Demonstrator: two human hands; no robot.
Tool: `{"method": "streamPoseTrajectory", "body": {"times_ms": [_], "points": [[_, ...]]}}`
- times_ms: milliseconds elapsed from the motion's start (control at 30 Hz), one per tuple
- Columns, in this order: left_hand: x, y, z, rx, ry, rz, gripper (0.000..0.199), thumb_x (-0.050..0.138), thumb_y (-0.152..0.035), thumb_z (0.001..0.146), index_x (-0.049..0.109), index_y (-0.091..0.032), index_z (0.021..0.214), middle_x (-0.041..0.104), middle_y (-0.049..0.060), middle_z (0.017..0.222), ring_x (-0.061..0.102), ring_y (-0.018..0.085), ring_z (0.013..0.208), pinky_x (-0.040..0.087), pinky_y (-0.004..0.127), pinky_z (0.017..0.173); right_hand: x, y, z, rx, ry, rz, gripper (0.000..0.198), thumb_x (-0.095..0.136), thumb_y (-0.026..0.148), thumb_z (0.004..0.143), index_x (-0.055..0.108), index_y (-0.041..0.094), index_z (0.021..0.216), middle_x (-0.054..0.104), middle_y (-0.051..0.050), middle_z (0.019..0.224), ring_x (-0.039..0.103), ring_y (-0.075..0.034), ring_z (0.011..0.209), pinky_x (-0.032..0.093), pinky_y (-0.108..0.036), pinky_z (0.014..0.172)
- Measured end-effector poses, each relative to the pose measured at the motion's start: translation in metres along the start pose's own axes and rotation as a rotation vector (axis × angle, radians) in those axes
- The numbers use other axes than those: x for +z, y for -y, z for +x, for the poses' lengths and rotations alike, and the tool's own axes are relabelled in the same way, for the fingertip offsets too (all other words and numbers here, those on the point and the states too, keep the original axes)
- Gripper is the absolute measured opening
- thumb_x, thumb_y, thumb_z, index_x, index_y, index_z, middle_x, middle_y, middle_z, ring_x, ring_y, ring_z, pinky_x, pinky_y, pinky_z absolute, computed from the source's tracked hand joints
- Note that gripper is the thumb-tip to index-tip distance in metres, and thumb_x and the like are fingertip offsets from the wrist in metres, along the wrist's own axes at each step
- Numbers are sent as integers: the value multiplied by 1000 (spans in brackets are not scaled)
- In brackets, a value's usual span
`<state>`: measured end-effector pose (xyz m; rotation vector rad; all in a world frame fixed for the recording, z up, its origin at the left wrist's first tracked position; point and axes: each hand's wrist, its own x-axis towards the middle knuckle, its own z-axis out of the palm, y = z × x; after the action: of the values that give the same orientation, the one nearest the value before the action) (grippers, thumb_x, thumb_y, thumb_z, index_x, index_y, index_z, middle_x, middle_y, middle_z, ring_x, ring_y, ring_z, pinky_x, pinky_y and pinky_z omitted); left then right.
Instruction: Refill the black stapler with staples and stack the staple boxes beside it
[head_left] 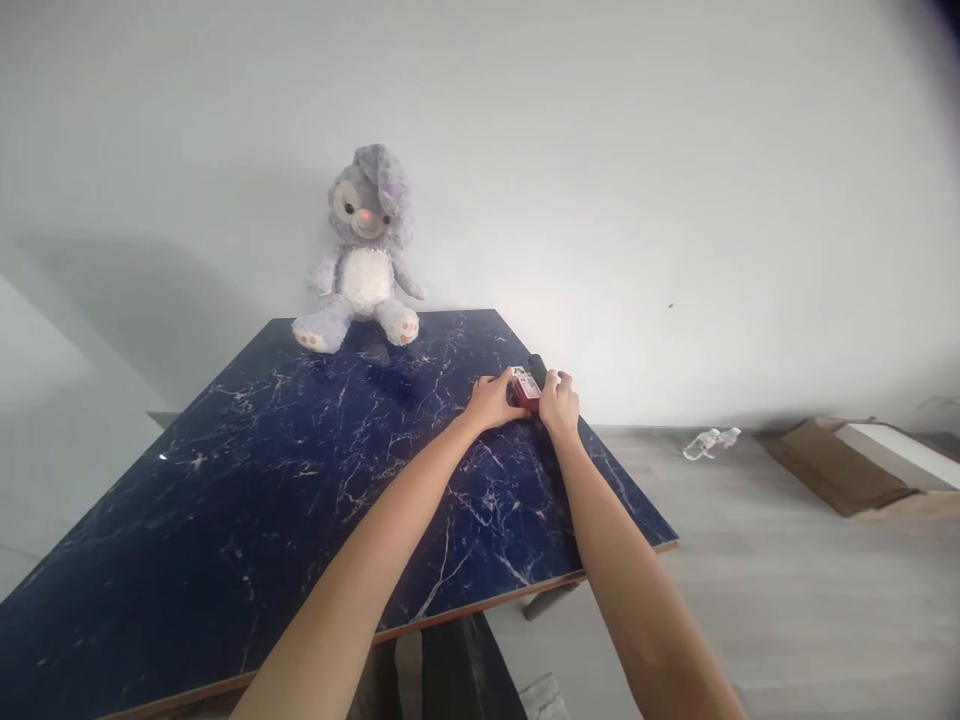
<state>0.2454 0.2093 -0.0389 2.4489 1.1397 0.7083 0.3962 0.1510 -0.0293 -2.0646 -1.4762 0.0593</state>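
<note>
A small red-and-white box [528,386] lies near the right edge of a dark blue marbled table [315,480]. My left hand [495,400] is closed around the box's left side, thumb and fingers at its near and far edges. Against the box's right side is a black cylinder-shaped object [537,368], partly covered. My right hand [559,400] curls over that black object, close against the box; its thumb is mostly hidden.
A grey plush rabbit [366,270] sits at the table's back edge against the pale wall [675,180]. On the floor to the right are clear plastic bottles [705,444] and an open cardboard box [832,465]. The table's front edge runs below my forearms.
</note>
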Motion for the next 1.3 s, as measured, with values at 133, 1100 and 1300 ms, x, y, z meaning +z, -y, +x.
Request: {"method": "streamPoseTrajectory", "body": {"times_ms": [133, 1100, 1300], "points": [[-27, 15, -32, 137, -106, 30, 71, 52, -57, 92, 39, -16, 150, 50, 17, 147, 42, 34, 136, 31, 47, 112, -4, 16, -12, 85, -359, 101, 56, 14, 38, 103, 37, 10, 145, 47, -24, 143, 44, -32, 135, 30, -50, 112], [-161, 180, -172, -393, -111, 515, 58, 33, -57, 98, 59, -22, 137, 48, 15, 151, 40, 40, 137, 29, 59, 111, 88, 131, -35, -701, 250, -16, 40, 45, 41, 100, 64, 22, 128, 59, -11, 137, 49, -26, 130, 33, -41, 111], [-151, 168, -168, -411, -156, 577, 48, 41, -43, 98, 61, -18, 134, 49, 18, 148, 44, 39, 135, 34, 53, 110, 84, 130, -40, -733, 230, 29, 33, 49, 34, 98, 65, 21, 124, 67, -10, 124, 57, -25, 117, 38, -38, 105]]}}
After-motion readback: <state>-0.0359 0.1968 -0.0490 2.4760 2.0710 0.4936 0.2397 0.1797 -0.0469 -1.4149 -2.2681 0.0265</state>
